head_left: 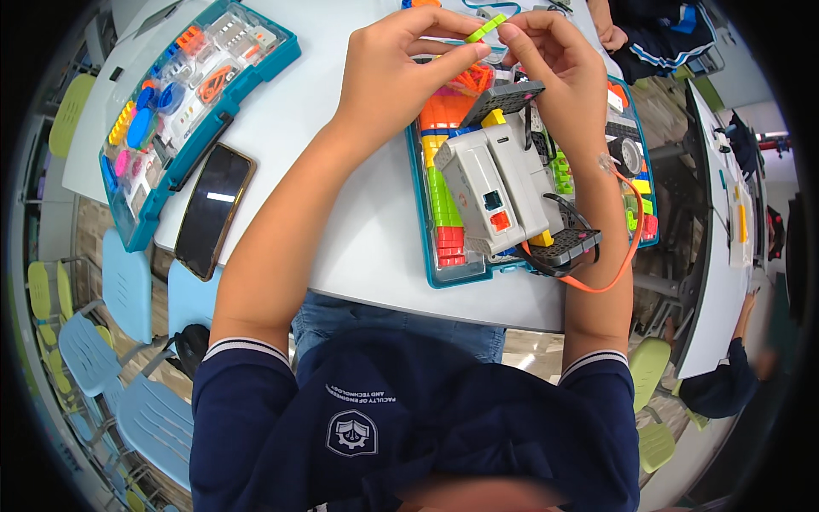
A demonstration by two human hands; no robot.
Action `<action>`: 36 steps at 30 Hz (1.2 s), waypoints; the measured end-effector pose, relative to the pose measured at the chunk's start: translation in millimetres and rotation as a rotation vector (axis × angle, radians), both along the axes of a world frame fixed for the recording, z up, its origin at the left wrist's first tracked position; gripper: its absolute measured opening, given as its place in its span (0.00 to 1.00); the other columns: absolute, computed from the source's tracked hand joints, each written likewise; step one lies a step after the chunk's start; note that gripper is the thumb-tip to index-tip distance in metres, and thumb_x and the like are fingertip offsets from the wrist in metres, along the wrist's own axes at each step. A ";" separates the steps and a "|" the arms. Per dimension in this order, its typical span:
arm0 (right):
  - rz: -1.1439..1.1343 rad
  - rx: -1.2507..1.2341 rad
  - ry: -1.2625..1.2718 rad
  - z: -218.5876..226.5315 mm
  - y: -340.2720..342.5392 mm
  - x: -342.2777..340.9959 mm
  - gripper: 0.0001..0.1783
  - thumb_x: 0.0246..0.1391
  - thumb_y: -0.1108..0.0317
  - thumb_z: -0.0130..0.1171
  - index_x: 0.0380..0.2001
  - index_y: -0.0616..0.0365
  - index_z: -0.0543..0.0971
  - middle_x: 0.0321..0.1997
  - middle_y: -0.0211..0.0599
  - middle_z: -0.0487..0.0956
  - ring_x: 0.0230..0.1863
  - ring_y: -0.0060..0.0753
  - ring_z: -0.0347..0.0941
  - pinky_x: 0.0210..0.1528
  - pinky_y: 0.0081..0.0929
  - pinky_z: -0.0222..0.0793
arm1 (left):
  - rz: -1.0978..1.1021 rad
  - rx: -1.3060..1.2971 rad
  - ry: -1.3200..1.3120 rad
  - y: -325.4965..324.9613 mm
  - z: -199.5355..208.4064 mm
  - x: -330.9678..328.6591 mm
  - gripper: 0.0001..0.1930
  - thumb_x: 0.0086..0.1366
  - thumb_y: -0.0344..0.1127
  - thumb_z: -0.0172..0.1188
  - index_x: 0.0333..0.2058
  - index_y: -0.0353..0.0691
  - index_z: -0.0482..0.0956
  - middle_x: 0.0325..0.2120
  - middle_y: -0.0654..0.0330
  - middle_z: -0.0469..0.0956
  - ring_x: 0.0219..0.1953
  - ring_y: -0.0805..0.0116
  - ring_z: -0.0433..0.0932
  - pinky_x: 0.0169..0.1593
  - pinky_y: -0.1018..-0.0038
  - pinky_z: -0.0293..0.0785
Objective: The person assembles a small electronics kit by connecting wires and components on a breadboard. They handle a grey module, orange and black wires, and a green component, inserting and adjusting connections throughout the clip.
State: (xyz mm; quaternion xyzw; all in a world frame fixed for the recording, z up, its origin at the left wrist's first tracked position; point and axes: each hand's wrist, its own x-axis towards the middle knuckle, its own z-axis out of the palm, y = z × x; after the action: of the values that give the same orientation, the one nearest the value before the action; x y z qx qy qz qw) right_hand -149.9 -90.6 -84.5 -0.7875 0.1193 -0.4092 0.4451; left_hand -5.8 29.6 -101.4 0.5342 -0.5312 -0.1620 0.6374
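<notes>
My left hand [401, 64] and my right hand [554, 64] meet over the far side of the table. Between their fingertips is a small lime-green building piece [486, 28], pinched at both ends. Just below the hands, a grey and white hub block [478, 200] rests on an open teal box [431, 256] full of coloured bricks. Dark grey plates [505, 102], yellow pieces and black cables are fixed to the block. Its underside is hidden, as is part of the box behind my right forearm. An orange cord hangs by my right wrist.
A second teal case [226, 107] with sorted parts lies at the left of the white table [341, 269]. A smartphone [213, 212] sits by the table's left edge. Light blue chairs [158, 418] stand at the left. Another person's hand [611, 36] is at the far right.
</notes>
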 end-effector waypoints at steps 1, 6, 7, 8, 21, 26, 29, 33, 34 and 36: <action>0.021 0.034 -0.022 -1.0 1.0 -0.3 0.11 0.56 0.70 0.64 0.41 0.64 0.81 0.35 0.28 0.81 0.32 0.15 0.74 0.35 0.14 0.67 | -0.034 0.006 0.045 -0.3 0.4 0.7 0.14 0.60 0.30 0.66 0.45 0.32 0.80 0.41 0.54 0.82 0.42 0.67 0.83 0.41 0.74 0.81; -0.068 0.178 0.022 -1.0 8.9 0.5 0.04 0.60 0.73 0.59 0.36 0.60 0.76 0.27 0.22 0.75 0.27 0.10 0.68 0.28 0.11 0.61 | -0.171 -0.017 0.251 -5.1 3.0 2.3 0.17 0.61 0.33 0.66 0.47 0.32 0.78 0.43 0.53 0.81 0.42 0.65 0.83 0.47 0.72 0.79; -0.049 0.192 0.004 -0.9 9.3 1.1 0.03 0.61 0.73 0.59 0.36 0.60 0.76 0.27 0.22 0.76 0.27 0.10 0.68 0.28 0.11 0.60 | -0.195 0.014 0.294 -5.2 3.3 2.6 0.18 0.62 0.34 0.65 0.48 0.32 0.78 0.43 0.53 0.81 0.41 0.65 0.83 0.48 0.72 0.78; -0.032 0.203 -0.001 -1.1 9.3 1.9 0.03 0.61 0.73 0.59 0.36 0.60 0.76 0.27 0.22 0.76 0.28 0.10 0.68 0.29 0.11 0.61 | -0.220 0.045 0.337 -5.1 3.4 2.7 0.18 0.62 0.35 0.65 0.48 0.32 0.78 0.43 0.53 0.81 0.41 0.65 0.83 0.49 0.72 0.78; 0.096 0.273 -0.061 -1.8 8.5 3.0 0.13 0.56 0.71 0.64 0.44 0.64 0.80 0.34 0.31 0.82 0.32 0.16 0.76 0.34 0.13 0.68 | -0.077 0.042 0.242 -2.2 -2.5 6.9 0.18 0.61 0.35 0.65 0.48 0.33 0.79 0.40 0.54 0.82 0.39 0.68 0.82 0.45 0.74 0.78; 0.069 0.207 -0.037 -3.8 5.9 1.9 0.13 0.54 0.68 0.66 0.42 0.63 0.83 0.35 0.35 0.84 0.35 0.19 0.79 0.39 0.14 0.71 | -0.078 -0.010 0.259 -4.5 -3.4 2.3 0.17 0.61 0.34 0.65 0.47 0.34 0.80 0.41 0.56 0.82 0.40 0.70 0.82 0.43 0.75 0.79; 0.039 0.203 -0.036 -1.7 7.7 -0.8 0.13 0.53 0.68 0.67 0.41 0.63 0.84 0.34 0.34 0.84 0.34 0.19 0.79 0.39 0.15 0.72 | -0.075 0.019 0.318 -4.2 -2.3 -2.0 0.17 0.62 0.33 0.65 0.48 0.34 0.80 0.42 0.56 0.82 0.41 0.71 0.82 0.42 0.76 0.80; 0.019 0.215 -0.019 3.5 11.7 -3.4 0.13 0.52 0.69 0.67 0.41 0.63 0.84 0.34 0.34 0.84 0.35 0.19 0.79 0.41 0.16 0.72 | -0.066 0.010 0.390 -3.0 -1.4 -5.6 0.16 0.62 0.32 0.65 0.47 0.33 0.78 0.40 0.56 0.82 0.41 0.71 0.81 0.41 0.77 0.79; 0.013 0.224 -0.018 4.2 12.4 -3.2 0.13 0.52 0.70 0.67 0.41 0.63 0.84 0.34 0.34 0.84 0.35 0.19 0.79 0.41 0.16 0.73 | -0.101 0.030 0.439 -2.3 -1.1 -5.0 0.16 0.63 0.31 0.64 0.48 0.31 0.77 0.40 0.55 0.82 0.40 0.71 0.81 0.41 0.78 0.78; 0.012 0.303 0.026 4.4 13.2 -2.1 0.12 0.57 0.71 0.63 0.43 0.64 0.80 0.33 0.30 0.81 0.33 0.17 0.76 0.37 0.14 0.71 | -0.107 0.044 0.440 -1.5 -1.5 -5.1 0.16 0.63 0.31 0.64 0.47 0.31 0.77 0.39 0.55 0.82 0.40 0.71 0.81 0.41 0.78 0.78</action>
State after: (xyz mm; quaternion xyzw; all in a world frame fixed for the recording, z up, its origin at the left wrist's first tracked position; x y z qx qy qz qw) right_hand -152.0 -77.4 -80.0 -0.7175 0.1806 -0.3735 0.5596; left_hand -10.8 28.1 -102.9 0.4709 -0.4033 -0.3197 0.7165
